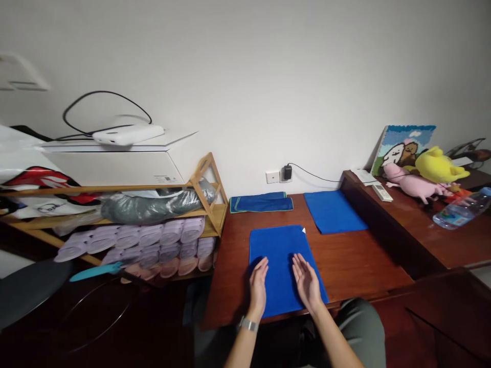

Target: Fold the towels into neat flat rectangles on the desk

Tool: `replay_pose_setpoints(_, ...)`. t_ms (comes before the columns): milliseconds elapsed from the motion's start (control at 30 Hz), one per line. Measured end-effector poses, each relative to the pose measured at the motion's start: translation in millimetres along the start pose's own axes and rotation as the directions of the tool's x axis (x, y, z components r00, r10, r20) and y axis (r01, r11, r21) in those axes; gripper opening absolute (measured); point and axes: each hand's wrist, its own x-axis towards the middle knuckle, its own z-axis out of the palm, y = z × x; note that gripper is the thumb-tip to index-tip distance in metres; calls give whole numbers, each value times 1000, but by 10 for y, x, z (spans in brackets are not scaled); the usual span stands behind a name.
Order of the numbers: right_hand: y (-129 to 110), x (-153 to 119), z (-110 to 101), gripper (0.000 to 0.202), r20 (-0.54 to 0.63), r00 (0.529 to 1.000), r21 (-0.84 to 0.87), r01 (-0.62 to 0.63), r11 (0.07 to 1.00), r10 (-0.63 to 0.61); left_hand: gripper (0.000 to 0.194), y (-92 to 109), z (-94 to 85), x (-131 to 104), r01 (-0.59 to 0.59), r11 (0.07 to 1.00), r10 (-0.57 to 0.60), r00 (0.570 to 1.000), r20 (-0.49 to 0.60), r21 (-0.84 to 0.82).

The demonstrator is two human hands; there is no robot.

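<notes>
Both hands, left hand (258,282) and right hand (307,281), lay flat and open-fingered on the blue towel (284,255) at the table's (356,266) near edge; looked soft, light, floppy, best pinched by corners.

Folded towel (286,268) on table (353,266) under both hands, second towel (333,211) behind-right, shelf (207,204) left.

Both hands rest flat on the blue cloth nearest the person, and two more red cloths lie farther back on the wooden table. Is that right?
Not quite: the two cloths farther back are blue, not red. The head view shows the left hand and right hand flat on the near blue cloth, with a folded blue cloth and a flat blue cloth behind it on the wooden table.
</notes>
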Motion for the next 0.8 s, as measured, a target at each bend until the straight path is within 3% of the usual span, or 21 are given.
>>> replay_pose_setpoints(100, 12, 119, 43, 44, -25, 1000, -20, -16, 1000, 16, 40, -71, 89, 92, 8, 1000, -8, 1000, 19, 27)
replay_pose_setpoints(233, -170, 205, -309, 44, -108, 994, -8, 15, 1000, -15, 46, -66, -120, 201, -45, 998, 47, 998, -37, 45)
replay_pose_setpoints(333, -315, 188, -594, 47, -144, 987, -28, 63, 998, -67, 48, -4, -300, 203, -117, 964, 117, 993, 14, 237)
replay_pose_setpoints(433, -365, 151, -677, 49, -153, 983, -68, 96, 993, -106, 44, 69, -380, 154, -276, 842, 251, 961, 117, 462)
replay_pose_setpoints(567, -210, 107, -364, 56, -53, 987, -166, 141, 976, -152, 40, 63, -281, 63, -491, 582, 378, 869, 319, 648)
replay_pose_setpoints(667, 25, 91, -4, 59, 94, 991, -245, 112, 963, -91, 44, -56, -129, 1, -571, 409, 320, 820, 475, 712)
replay_pose_setpoints(733, 152, 111, 126, 59, 129, 991, -231, 67, 971, -38, 46, -142, -82, -8, -572, 384, 272, 820, 503, 725)
replay_pose_setpoints(800, 183, 166, 95, 57, 71, 997, -168, 36, 985, -24, 46, -186, -114, 24, -530, 437, 264, 848, 460, 727)
